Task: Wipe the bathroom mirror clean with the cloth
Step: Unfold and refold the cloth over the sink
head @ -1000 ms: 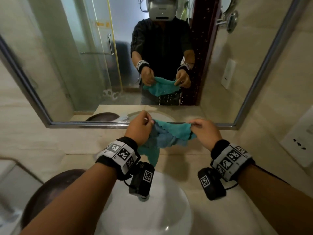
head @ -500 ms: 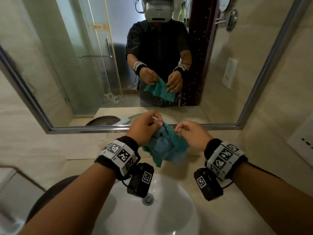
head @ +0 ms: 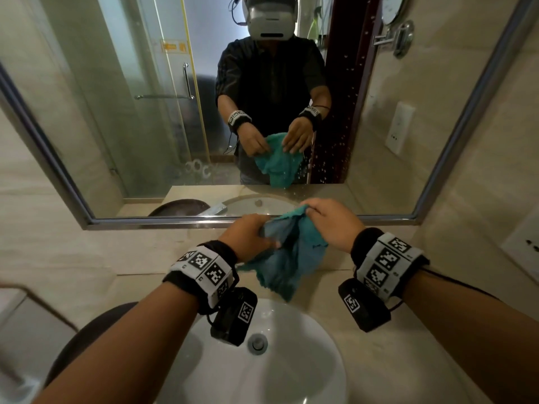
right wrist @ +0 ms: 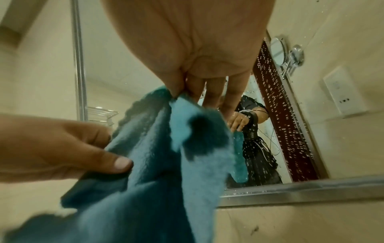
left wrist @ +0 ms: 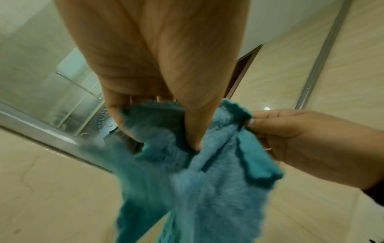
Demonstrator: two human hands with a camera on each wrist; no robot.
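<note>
A teal cloth [head: 288, 258] hangs bunched between both hands, just below the mirror's [head: 140, 112] metal bottom frame and above the sink. My left hand [head: 250, 237] grips its left side, thumb pressed into the folds [left wrist: 193, 141]. My right hand [head: 326, 220] pinches an upper corner of the cloth [right wrist: 176, 97] between thumb and fingers. Water droplets speckle the mirror's lower right part [right wrist: 286, 125]. The reflection shows the same cloth and hands.
A white round sink [head: 291, 374] with a metal drain [head: 257, 342] lies under my forearms. A dark bowl [head: 87, 330] sits at the left. A wall socket [head: 525, 246] is on the right tiled wall. The mirror reflects a glass shower door.
My hands have come together, from holding the cloth stretched wide to bunching it into folds. The right hand has moved left and up towards the mirror's edge.
</note>
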